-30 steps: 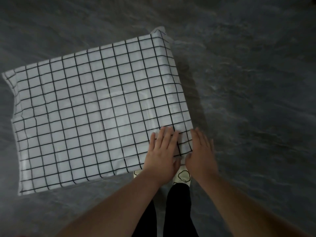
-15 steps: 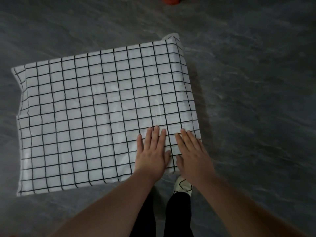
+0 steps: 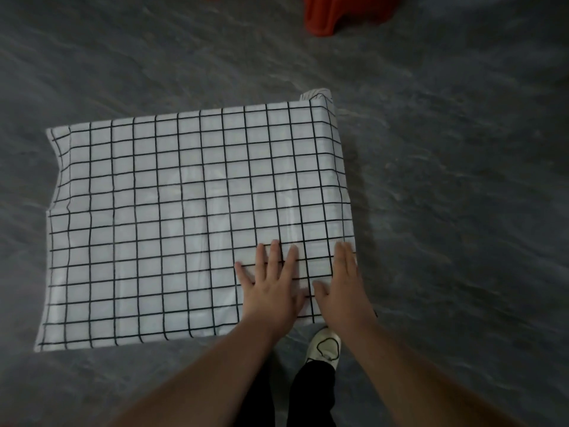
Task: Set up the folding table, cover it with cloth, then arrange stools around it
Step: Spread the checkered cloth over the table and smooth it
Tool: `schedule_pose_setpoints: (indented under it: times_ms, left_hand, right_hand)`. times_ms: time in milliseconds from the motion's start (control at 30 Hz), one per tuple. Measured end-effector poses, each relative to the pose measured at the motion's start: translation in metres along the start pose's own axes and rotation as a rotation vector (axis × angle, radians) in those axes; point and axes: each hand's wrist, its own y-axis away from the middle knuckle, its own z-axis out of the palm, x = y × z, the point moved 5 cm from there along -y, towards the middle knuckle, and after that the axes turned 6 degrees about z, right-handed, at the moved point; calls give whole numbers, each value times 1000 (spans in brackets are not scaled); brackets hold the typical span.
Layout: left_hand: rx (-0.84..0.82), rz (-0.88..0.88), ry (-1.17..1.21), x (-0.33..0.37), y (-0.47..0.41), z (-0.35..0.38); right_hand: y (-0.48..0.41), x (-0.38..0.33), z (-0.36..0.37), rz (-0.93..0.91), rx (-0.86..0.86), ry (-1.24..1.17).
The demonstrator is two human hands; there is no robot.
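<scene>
Cloth (image 3: 172, 217), white w/ black grid: spread flat over a raised top hidden beneath, edges hanging at both sides, above grey floor (image 3: 462, 211). L hand (image 3: 271, 291) & R hand (image 3: 345, 288): side by side, palms down on cloth's near-right corner, fingers straight, gripping nothing. Red stool (image 3: 335, 13): at frame top, well apart from cloth.

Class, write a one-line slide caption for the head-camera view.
Left hand and right hand lie flat on the checked cloth near its right edge; an orange stool stands beyond.

This looks like a room in a home. The floor (image 3: 462, 211) is grey and marble-patterned. A checked tablecloth (image 3: 184, 211) and a red plastic stool (image 3: 338, 13) suggest a dining spot.
</scene>
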Motion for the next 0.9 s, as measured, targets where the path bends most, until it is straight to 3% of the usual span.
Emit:
schedule_pose_setpoints:
  times_ms: [67,233,500,767,900]
  left_hand:
    - [-45,1,-20,0,0,6]
    - [-128,-14,-23,1,-7,15]
    - [-248,-43,-36,6,-7,-1]
    - [100,-70,134,-1,-28,-81]
    - [134,22,170,-21,-63,-103]
  right_hand:
    - [-1,9,5,105,-58,-96]
    - [-4,18,13,128,-7,-174]
    - [-19,13,0,298,-106,-278]
    - [-54,-42,-54,169,59,-256]
    - [-81,-73,-69,34,98,-112]
